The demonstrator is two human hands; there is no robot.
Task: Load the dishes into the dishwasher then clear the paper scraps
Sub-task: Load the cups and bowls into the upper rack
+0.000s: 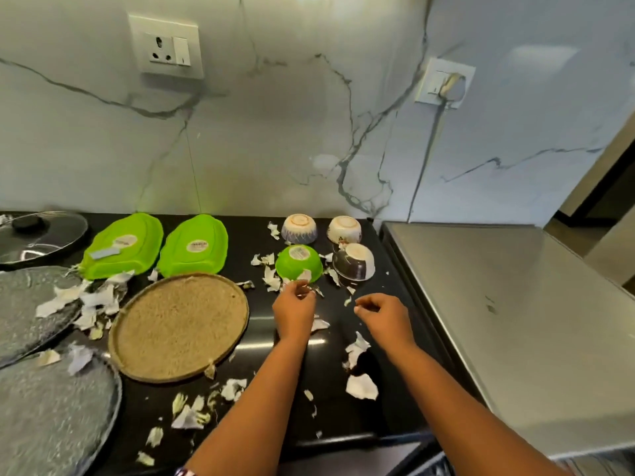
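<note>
Where paper scraps (361,386) litter the counter (343,417), we reach in.
Our left hand (293,312) pinches some beside the upturned green bowl (298,264); our right hand (386,317) curls, hold unclear.

left grip (294,312): bare, forearm bare | right grip (385,317): likewise | patterned band (185,472): left arm, bottom edge

Soft even light, glare streaks on the black counter (295,341), edges bowed, detail slightly soft.
</note>
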